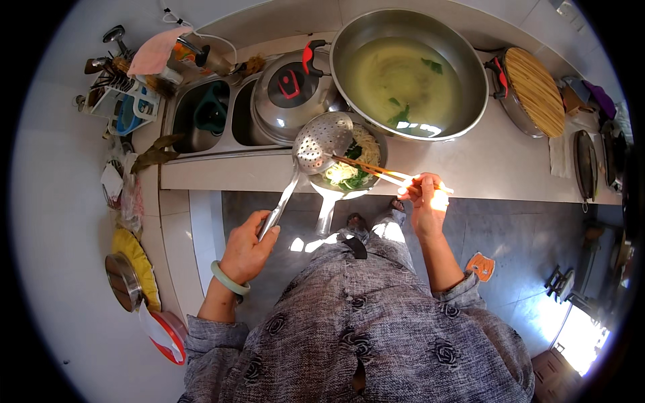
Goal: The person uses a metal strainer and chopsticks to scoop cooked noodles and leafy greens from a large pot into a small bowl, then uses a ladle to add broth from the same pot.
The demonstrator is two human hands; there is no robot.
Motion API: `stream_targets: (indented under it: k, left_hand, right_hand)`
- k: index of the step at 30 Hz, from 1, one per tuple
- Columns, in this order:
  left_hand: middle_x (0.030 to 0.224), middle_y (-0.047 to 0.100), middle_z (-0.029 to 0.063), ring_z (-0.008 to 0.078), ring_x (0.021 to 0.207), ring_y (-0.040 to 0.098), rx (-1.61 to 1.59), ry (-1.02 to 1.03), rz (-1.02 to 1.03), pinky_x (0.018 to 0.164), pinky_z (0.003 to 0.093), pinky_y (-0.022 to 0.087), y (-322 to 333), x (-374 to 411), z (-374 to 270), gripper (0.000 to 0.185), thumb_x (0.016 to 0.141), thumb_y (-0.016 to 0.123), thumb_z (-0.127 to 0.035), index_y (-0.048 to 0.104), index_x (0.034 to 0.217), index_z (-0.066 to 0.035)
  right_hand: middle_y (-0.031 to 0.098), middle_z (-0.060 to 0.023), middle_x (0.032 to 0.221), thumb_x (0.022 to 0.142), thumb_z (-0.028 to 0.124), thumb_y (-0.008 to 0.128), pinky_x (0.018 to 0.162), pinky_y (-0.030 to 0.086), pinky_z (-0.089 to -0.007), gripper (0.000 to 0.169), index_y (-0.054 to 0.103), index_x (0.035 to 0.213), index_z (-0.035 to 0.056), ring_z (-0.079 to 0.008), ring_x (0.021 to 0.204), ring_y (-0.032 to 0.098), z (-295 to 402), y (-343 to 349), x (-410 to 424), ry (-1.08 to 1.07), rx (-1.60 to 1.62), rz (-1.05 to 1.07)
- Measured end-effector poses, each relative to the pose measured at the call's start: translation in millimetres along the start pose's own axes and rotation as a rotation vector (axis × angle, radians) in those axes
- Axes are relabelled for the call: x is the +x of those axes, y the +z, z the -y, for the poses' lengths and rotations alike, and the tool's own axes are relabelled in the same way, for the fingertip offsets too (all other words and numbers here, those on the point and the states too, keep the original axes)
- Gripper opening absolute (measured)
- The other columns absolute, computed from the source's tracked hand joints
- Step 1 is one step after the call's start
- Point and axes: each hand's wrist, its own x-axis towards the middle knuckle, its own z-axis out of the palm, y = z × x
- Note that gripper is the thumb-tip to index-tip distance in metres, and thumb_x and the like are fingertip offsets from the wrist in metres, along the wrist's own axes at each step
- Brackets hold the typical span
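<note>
My left hand [249, 247] grips the handle of a perforated metal skimmer [322, 141]. The skimmer's bowl is tilted over the left side of a metal pan [382, 151] that holds noodles [368, 146] and leafy greens [355, 151]. In my right hand [428, 201] is a pair of chopsticks [388, 174], their tips at the skimmer's lower right edge. The pan's handle [326, 214] sticks out past the counter edge. Behind it stands a wide steel wok [476, 113] with yellowish liquid and a few leaves in it. The skimmer hides part of the pan.
A domed steel lid [287, 118] rests over the right basin of a double sink [174, 151]. At the right, a round slatted board [534, 90] tops a steel pot [514, 113]. A utensil rack [146, 108] is at the left. Several lids [585, 166] stand at the far right.
</note>
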Motion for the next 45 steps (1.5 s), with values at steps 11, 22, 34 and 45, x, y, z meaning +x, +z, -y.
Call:
stream_targets:
  k: [11, 22, 34, 45]
  left_hand:
    - [0.077, 0.064, 0.0191, 0.0356, 0.068, 0.064, 0.159, 0.221, -0.138, 0.061, 0.0388, 0.049, 12.1, -3.7, 6.5, 0.031, 0.086, 0.061, -0.019, 0.055, 0.111, -0.002]
    - [0.077, 0.064, 0.0200, 0.0382, 0.069, 0.063, 0.171, 0.226, -0.147, 0.060, 0.0412, 0.049, 16.0, -6.1, 4.9, 0.030, 0.086, 0.061, -0.017, 0.054, 0.112, -0.002]
    - [0.070, 0.063, 0.0123, 0.0246, 0.057, 0.061, 0.130, 0.166, -0.189, 0.053, 0.0360, 0.046, 17.3, -13.0, 7.6, 0.028, 0.088, 0.059, -0.015, 0.055, 0.112, -0.001]
    - [0.061, 0.049, 0.0024, 0.0081, 0.039, 0.043, -0.704, -0.028, 0.017, 0.037, 0.0199, 0.035, 2.3, -42.8, 9.6, 0.033, 0.091, 0.052, -0.007, 0.045, 0.122, 0.001]
  right_hand:
    - [0.061, -0.0177, 0.090, 0.099, 0.027, 0.048, 0.064, 0.057, -0.0334, 0.028, 0.050, 0.100, -0.0011, -0.0227, 0.068, 0.064, 22.2, -2.4, -8.9, 0.025, -0.076, -0.038]
    - [0.062, -0.0138, 0.086, 0.099, 0.025, 0.049, 0.063, 0.056, -0.0309, 0.025, 0.051, 0.099, -0.0007, -0.0207, 0.068, 0.065, 5.0, -13.8, -3.2, -0.001, -0.152, 0.015]
    - [0.063, -0.0155, 0.085, 0.099, 0.025, 0.048, 0.061, 0.055, -0.0306, 0.026, 0.052, 0.097, -0.0003, -0.0207, 0.066, 0.065, 38.5, 4.2, -10.7, -0.003, -0.119, 0.030]
    - [0.062, -0.0171, 0.090, 0.101, 0.022, 0.041, 0.073, 0.056, -0.0349, 0.029, 0.055, 0.100, -0.0029, -0.0244, 0.078, 0.065, 100.6, 20.1, -16.1, -0.097, 0.022, 0.247]
